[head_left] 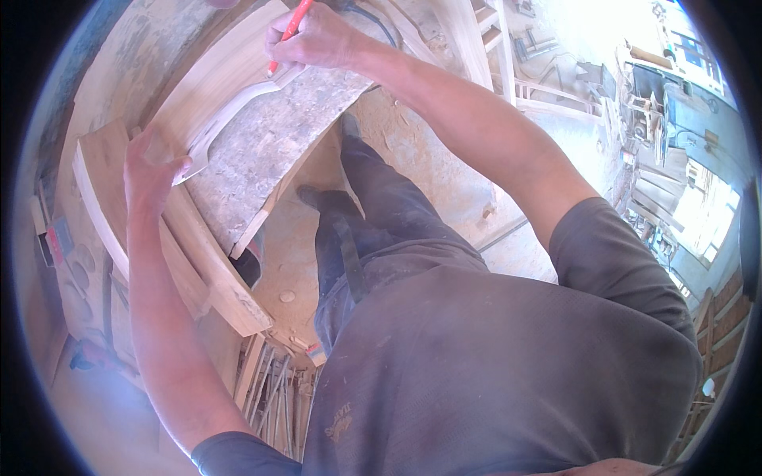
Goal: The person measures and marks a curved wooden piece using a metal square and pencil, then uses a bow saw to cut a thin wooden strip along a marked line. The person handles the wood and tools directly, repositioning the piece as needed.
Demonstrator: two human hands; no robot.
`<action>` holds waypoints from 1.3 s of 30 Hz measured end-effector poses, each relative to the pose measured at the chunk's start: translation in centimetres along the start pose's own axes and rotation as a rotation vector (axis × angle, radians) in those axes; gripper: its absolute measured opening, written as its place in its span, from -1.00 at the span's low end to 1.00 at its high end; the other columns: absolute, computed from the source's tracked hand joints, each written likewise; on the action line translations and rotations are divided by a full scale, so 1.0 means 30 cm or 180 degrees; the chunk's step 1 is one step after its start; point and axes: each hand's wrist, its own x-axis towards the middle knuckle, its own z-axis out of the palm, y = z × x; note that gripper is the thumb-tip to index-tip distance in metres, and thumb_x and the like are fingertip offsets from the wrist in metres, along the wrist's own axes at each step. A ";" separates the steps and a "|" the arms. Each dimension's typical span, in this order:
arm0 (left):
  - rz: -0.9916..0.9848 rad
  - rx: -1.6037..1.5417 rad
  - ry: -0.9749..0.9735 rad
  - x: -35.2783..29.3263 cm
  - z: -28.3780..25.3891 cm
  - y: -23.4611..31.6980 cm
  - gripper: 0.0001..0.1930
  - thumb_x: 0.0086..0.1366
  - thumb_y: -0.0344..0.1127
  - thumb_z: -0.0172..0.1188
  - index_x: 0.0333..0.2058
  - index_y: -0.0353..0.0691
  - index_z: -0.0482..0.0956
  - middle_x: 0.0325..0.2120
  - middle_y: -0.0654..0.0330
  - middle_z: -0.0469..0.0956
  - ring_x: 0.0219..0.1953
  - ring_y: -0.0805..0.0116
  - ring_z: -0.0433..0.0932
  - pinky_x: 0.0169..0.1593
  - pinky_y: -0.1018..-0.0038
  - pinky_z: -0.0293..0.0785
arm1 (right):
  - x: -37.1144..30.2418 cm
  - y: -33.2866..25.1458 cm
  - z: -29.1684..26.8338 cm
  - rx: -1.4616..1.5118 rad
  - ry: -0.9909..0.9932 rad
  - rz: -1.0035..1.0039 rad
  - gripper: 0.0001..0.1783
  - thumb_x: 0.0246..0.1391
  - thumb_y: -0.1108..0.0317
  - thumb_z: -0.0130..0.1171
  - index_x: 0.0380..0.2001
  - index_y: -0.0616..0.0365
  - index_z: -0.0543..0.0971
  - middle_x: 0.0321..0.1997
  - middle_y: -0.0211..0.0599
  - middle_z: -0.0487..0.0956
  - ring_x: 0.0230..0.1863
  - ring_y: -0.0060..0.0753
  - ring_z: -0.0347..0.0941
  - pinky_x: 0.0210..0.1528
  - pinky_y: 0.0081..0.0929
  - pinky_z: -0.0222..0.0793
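One bench (286,131) carries one board (214,75) and one curved strip (225,117) toward its far edge. One left hand (151,170), one right hand (321,38), one red pencil (295,20). Two shoes (309,196) show by its near edge. Rods (278,389) below its left corner number several, uncountable.

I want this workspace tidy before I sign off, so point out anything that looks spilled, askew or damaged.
The floor is strewn with what looks like pale sawdust and small scraps, so it looks untidy. The grey bench top is blotchy; whether from stains or wear, I cannot tell. Nothing else stands out.
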 end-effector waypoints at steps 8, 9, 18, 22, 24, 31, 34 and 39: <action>0.0020 -0.0060 0.0010 0.008 0.003 -0.012 -0.08 -0.15 -0.41 0.56 0.30 -0.21 0.43 0.29 0.01 0.41 0.33 0.13 0.39 0.39 0.31 0.29 | -0.006 -0.005 0.006 0.0294 -0.0073 0.0086 -0.88 -0.04 0.37 0.25 -0.55 0.16 0.67 -0.59 -0.40 0.62 -0.59 -0.60 0.50 -0.49 -0.53 0.43; 0.0011 -0.0051 0.0007 0.010 0.002 -0.012 -0.08 -0.15 -0.41 0.56 0.30 -0.21 0.43 0.29 0.02 0.41 0.33 0.13 0.39 0.39 0.31 0.29 | -0.002 0.003 0.006 0.0129 -0.0103 -0.0067 -0.88 -0.04 0.37 0.26 -0.54 0.17 0.66 -0.59 -0.40 0.62 -0.59 -0.60 0.50 -0.49 -0.53 0.42; 0.0155 -0.0091 0.0056 0.017 0.021 -0.039 -0.10 -0.16 -0.36 0.56 0.28 -0.16 0.48 0.27 0.03 0.44 0.32 0.13 0.41 0.37 0.29 0.32 | -0.003 -0.012 -0.025 0.1411 0.0085 0.0723 -0.82 0.03 0.33 0.28 -0.55 0.20 0.63 -0.63 -0.35 0.59 -0.65 -0.57 0.47 -0.58 -0.57 0.36; 0.0185 0.0021 0.0131 0.000 0.001 -0.031 -0.10 -0.16 -0.34 0.57 0.28 -0.16 0.47 0.27 0.05 0.44 0.33 0.14 0.40 0.38 0.27 0.32 | 0.035 0.002 -0.026 0.1573 0.0302 0.0948 -0.77 -0.04 0.38 0.23 -0.71 0.17 0.54 -0.73 -0.32 0.51 -0.73 -0.51 0.44 -0.66 -0.53 0.33; 0.0081 0.0100 0.0123 -0.010 -0.008 -0.018 -0.08 -0.16 -0.33 0.57 0.29 -0.14 0.45 0.28 0.05 0.43 0.33 0.15 0.39 0.39 0.27 0.31 | 0.041 0.004 -0.016 0.1555 0.0289 0.0992 -0.77 -0.01 0.37 0.23 -0.69 0.18 0.54 -0.73 -0.31 0.51 -0.74 -0.50 0.43 -0.67 -0.53 0.32; -0.0085 0.0058 0.0123 -0.021 -0.008 0.028 -0.06 -0.16 -0.31 0.60 0.30 -0.14 0.44 0.29 0.05 0.42 0.34 0.14 0.38 0.40 0.27 0.28 | 0.042 0.022 -0.006 0.1623 0.0353 0.1015 -0.75 0.03 0.37 0.22 -0.68 0.16 0.52 -0.73 -0.33 0.50 -0.75 -0.52 0.41 -0.69 -0.52 0.30; -0.0128 -0.0036 0.0218 -0.035 -0.015 0.032 -0.11 -0.18 -0.35 0.59 0.25 -0.11 0.49 0.27 0.10 0.43 0.33 0.16 0.40 0.38 0.28 0.32 | 0.044 0.028 0.004 0.1579 0.0333 0.1087 -0.76 0.04 0.37 0.22 -0.67 0.15 0.52 -0.71 -0.35 0.51 -0.74 -0.54 0.40 -0.68 -0.52 0.28; -0.0195 -0.0124 0.0190 -0.033 -0.007 0.016 -0.13 -0.19 -0.34 0.58 0.22 -0.08 0.51 0.26 0.14 0.43 0.33 0.17 0.39 0.38 0.29 0.33 | 0.032 -0.006 0.004 0.1507 0.0374 0.1146 -0.81 0.03 0.37 0.21 -0.62 0.14 0.54 -0.69 -0.37 0.51 -0.70 -0.56 0.42 -0.66 -0.53 0.28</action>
